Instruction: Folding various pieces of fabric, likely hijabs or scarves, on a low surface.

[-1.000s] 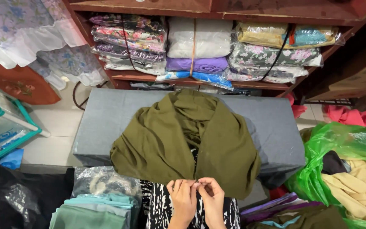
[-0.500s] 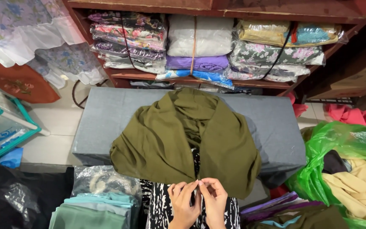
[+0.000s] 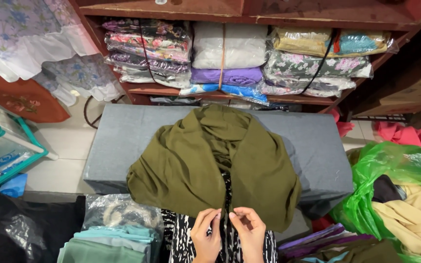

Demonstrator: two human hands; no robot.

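Observation:
An olive-green garment (image 3: 186,160) lies spread on a grey padded table (image 3: 123,131), its near edge hanging toward me. My left hand (image 3: 204,236) and my right hand (image 3: 248,234) meet at the bottom middle of the garment. Each pinches one edge of its front opening, fingertips almost touching. Under the hands shows a black-and-white patterned cloth (image 3: 186,243).
A wooden shelf (image 3: 230,92) behind the table holds wrapped stacks of folded fabric. A green plastic bag (image 3: 395,170) of beige cloth sits at the right. Folded teal cloth in plastic (image 3: 108,241) lies at lower left, a teal-framed clear case (image 3: 6,146) at far left.
My hands slid slightly down and toward me along the garment's front edges, drawing the opening a little wider. The view shifted slightly.

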